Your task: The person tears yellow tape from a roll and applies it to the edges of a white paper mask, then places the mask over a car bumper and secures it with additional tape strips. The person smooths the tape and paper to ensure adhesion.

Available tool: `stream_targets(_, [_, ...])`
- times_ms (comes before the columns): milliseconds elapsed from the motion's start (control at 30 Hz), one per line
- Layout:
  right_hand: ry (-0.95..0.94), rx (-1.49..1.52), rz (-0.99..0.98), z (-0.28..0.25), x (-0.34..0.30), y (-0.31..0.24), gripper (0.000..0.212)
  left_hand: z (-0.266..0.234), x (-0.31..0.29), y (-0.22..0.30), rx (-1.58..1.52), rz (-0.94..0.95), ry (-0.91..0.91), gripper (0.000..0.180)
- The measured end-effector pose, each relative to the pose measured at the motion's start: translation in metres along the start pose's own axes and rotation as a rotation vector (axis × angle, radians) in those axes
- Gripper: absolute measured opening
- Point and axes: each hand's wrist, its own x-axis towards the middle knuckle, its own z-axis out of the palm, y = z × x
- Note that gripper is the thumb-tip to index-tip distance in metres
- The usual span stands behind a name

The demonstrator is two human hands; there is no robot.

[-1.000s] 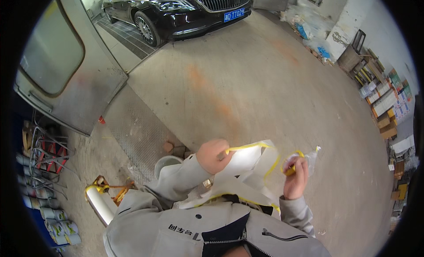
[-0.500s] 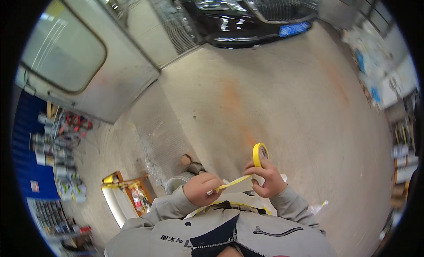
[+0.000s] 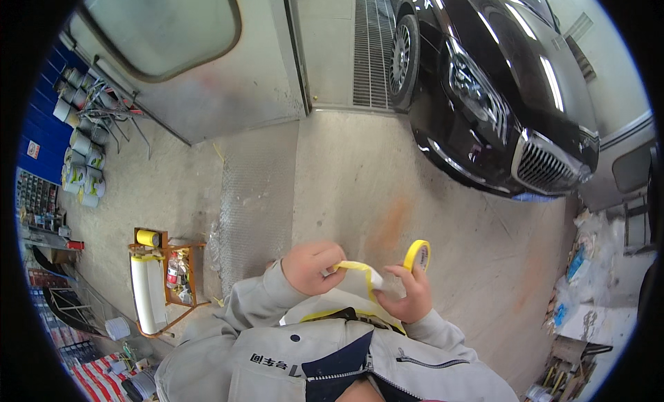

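Note:
My left hand (image 3: 312, 267) is closed, its fingertips pinching a strip of yellow masking tape (image 3: 356, 265). From there the strip bends downward toward my right hand (image 3: 407, 295). Curled fingers of that hand hold the yellow tape roll (image 3: 412, 253), which stands upright by the fingertips. Something whitish lies along the strip between the hands; I cannot tell whether it is the tape's other side or a sheet. Below them, close to my jacket, spreads a white sheet (image 3: 304, 309) with a yellow edge, partly hidden by my hands and sleeves.
A black car (image 3: 477, 91) stands ahead on the right, beside a floor grate (image 3: 373, 49). A grey door with a window (image 3: 256, 77) is ahead left. Left are a wooden rack with a white roll (image 3: 146, 291) and several paint cans (image 3: 83, 167). Plastic sheeting (image 3: 588, 264) lies right.
My view has turned, so the car now shows larger and farther right. The tape strip, nearly straight before, now bends down between my hands. Both hands still hold the tape.

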Motion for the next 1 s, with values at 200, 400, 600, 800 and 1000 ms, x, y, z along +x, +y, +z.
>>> stream_targets(200, [0.263, 0.015, 0.089, -0.048, 0.131, 0.049, 0.041, -0.042, 0.193, -0.044, 0.039, 0.136, -0.021, 0.027])
stream_targets(400, [0.249, 0.091, 0.149, -0.115, 0.269, 0.112, 0.036, -0.073, 0.371, -0.079, 0.145, 0.09, 0.108, 0.024])
stream_targets(600, [0.06, 0.289, 0.021, -0.193, 0.442, 0.158, 0.028, -0.137, 0.538, -0.096, 0.265, 0.102, 0.35, 0.027])
stream_targets(800, [-0.188, 0.516, -0.094, -0.207, 0.607, 0.184, 0.028, -0.188, 0.649, -0.144, 0.31, 0.196, 0.434, 0.034])
stream_targets(1000, [-0.358, 0.641, -0.115, -0.201, 0.787, 0.183, 0.032, -0.262, 0.779, -0.232, 0.453, 0.492, 0.429, 0.037])
